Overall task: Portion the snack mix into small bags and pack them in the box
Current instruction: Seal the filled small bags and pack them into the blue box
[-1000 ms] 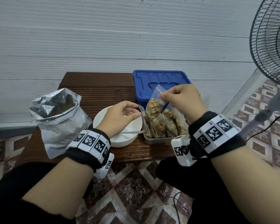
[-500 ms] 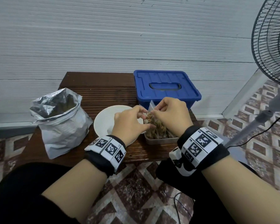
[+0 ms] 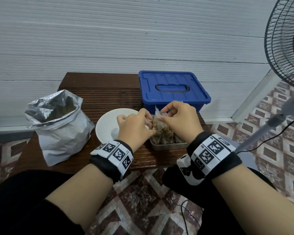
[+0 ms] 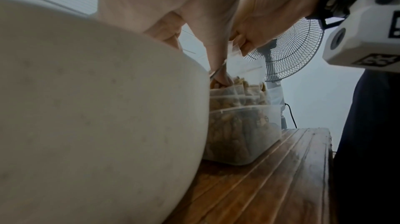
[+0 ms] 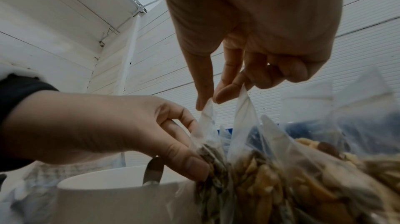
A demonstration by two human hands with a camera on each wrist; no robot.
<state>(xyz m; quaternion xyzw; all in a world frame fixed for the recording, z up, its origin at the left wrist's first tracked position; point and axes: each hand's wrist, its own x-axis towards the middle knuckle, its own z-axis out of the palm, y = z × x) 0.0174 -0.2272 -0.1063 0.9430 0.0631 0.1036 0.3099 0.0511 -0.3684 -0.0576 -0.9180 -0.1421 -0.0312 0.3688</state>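
Lower frame, head view: two forearms with marker-printed wristbands reach over a patterned tile floor to a low wooden table [image 3: 109, 92]. At centre, the right hand [image 3: 178, 121] pinches the top edge of a small clear bag [image 3: 159, 120] of snack mix between thumb and forefinger, while the left hand [image 3: 134, 128] meets it from the left, its thumb and fingers closed on the bag's lower part (the right wrist view shows both grips plainly). The bag stands among other filled bags in a clear tray [image 3: 168, 146] at the table's front edge. Just left of the tray sits a white bowl [image 3: 107, 126] with a metal utensil handle [image 5: 152, 171] leaning inside. Farther left stands an open foil pouch [image 3: 58, 126]. Behind the tray, a blue box [image 3: 171, 89] sits lidded against the white wall. A fan [image 3: 285, 48] fills the upper right.
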